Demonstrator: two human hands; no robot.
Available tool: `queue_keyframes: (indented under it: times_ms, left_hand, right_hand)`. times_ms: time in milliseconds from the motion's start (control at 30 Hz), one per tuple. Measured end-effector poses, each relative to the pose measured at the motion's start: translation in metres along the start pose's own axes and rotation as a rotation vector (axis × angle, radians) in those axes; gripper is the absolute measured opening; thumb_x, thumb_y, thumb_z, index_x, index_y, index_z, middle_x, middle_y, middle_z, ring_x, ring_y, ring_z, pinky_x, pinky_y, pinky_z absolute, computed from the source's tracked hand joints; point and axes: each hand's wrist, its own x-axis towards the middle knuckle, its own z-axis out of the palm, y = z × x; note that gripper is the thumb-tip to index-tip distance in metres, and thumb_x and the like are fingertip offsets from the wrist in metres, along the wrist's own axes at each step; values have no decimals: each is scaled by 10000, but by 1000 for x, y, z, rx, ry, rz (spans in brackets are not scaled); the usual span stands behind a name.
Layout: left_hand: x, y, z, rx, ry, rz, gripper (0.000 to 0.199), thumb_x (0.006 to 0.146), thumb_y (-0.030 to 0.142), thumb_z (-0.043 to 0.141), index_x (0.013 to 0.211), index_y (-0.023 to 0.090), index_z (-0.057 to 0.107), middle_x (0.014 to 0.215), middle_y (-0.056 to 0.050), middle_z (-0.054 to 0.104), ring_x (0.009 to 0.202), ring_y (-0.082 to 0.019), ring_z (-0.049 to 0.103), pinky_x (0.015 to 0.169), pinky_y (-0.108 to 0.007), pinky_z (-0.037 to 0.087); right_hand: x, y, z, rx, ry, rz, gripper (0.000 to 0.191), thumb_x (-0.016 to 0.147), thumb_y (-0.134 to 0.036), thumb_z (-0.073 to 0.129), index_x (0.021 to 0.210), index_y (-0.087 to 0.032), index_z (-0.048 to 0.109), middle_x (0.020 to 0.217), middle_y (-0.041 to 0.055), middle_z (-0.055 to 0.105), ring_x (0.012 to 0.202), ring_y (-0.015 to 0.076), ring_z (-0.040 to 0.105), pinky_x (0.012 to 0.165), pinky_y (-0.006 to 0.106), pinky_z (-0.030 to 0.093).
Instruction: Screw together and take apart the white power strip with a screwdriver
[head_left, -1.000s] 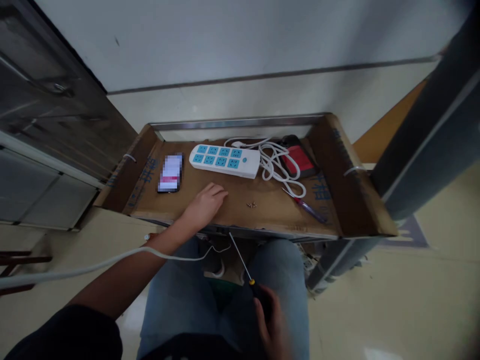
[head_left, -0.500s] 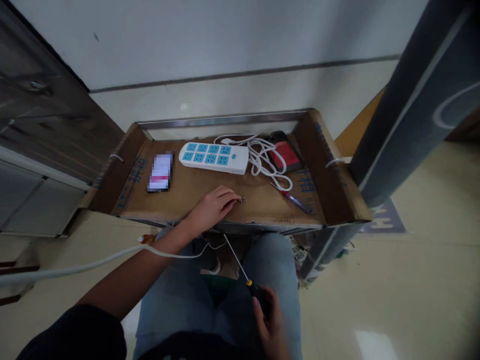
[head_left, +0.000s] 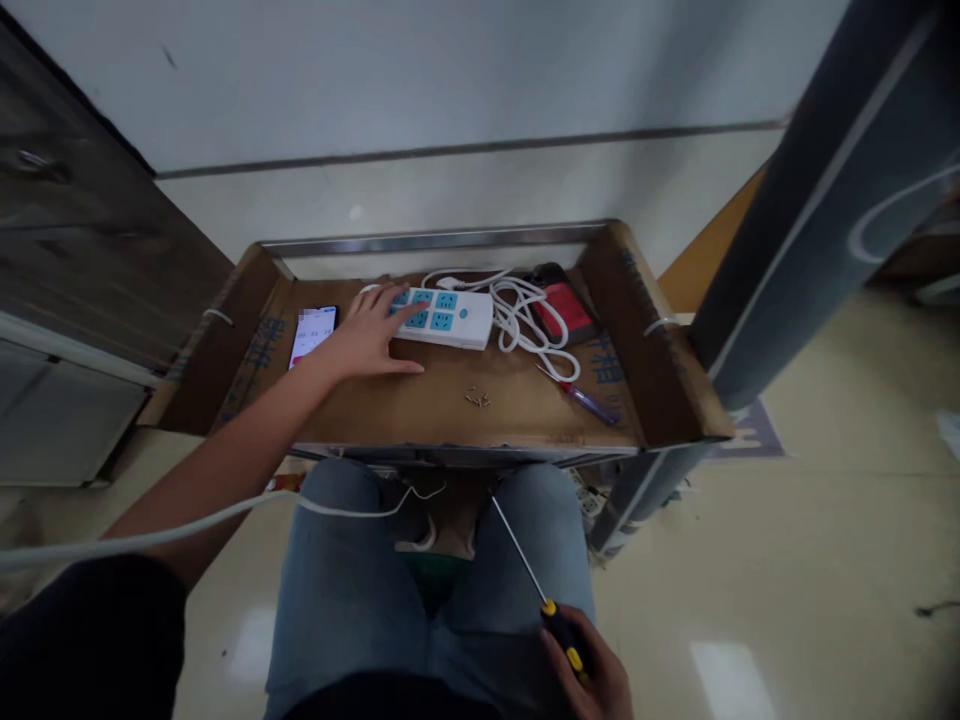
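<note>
My left hand [head_left: 369, 338] lies over the left part of a white power strip [head_left: 474, 328] with blue sockets, fingers spread, thumb pointing right above the cardboard. Over my right thigh, my right hand [head_left: 589, 665] is wrapped round the black and yellow handle of a screwdriver [head_left: 559, 632], its long shaft pointing up and left. Several small screws [head_left: 478, 399] lie on the cardboard in front of the strip. A coiled white cord [head_left: 517, 318] runs from the strip's right end. Left of my left hand is a lit phone [head_left: 313, 328], partly behind my wrist.
The cardboard-lined tray [head_left: 360, 415] has raised sides. At its right are a red and black case [head_left: 566, 308] and a thin tool with a purple handle [head_left: 592, 404]. A white cable [head_left: 202, 522] crosses over my left forearm. A grey post [head_left: 795, 220] stands at the right.
My left hand has moved from the screws up and left onto the power strip, and its fingers have spread. My right hand has shifted slightly right with the screwdriver.
</note>
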Motion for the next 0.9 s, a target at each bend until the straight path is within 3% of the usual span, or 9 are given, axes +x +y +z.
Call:
queue_keyframes:
  times_ms: [167, 433, 533, 700, 900]
  left_hand:
    - [32, -33, 5, 15, -83, 44, 1035, 849, 786, 686, 1669, 235, 378, 1668, -229, 398, 1534, -456, 373, 1281, -611, 271]
    - [44, -39, 1, 29, -149, 44, 997, 840, 786, 650, 1632, 229, 415, 1488, -200, 569, 1416, -417, 487, 1226, -560, 336]
    - [42, -34, -10, -32, -202, 11, 963, 835, 783, 642, 1607, 241, 447, 1488, -180, 597, 1394, -400, 533, 1210, -534, 374]
    - [42, -19, -43, -177, -376, -132, 929, 824, 839, 595, 1563, 282, 513, 1398, -113, 706, 1174, -308, 687, 1066, -409, 506]
    - [55, -20, -64, -290, -621, -243, 913, 888, 855, 406, 1496, 213, 633, 1570, -138, 611, 1371, -306, 621, 1119, -384, 491]
  right_hand:
    - [9, -1, -9, -44, 34, 42, 598, 875, -643, 695, 1089, -86, 741, 1067, 102, 715, 898, 78, 727, 787, 41, 562]
    - [23, -11, 2, -76, 32, 32, 628, 877, -669, 679, 1103, -86, 741, 1064, 103, 716, 876, 76, 722, 774, 50, 563]
    - [26, -13, 2, -86, 31, 19, 644, 876, -682, 675, 1085, -77, 744, 1043, 110, 716, 843, 76, 715, 747, 55, 559]
    - [28, -16, 4, -95, 54, -6, 673, 875, -711, 665, 1072, -72, 746, 1026, 115, 716, 822, 80, 711, 724, 67, 558]
    - [31, -26, 4, -87, 79, -72, 693, 857, -752, 666, 1024, -84, 742, 990, 108, 716, 803, 83, 708, 711, 77, 561]
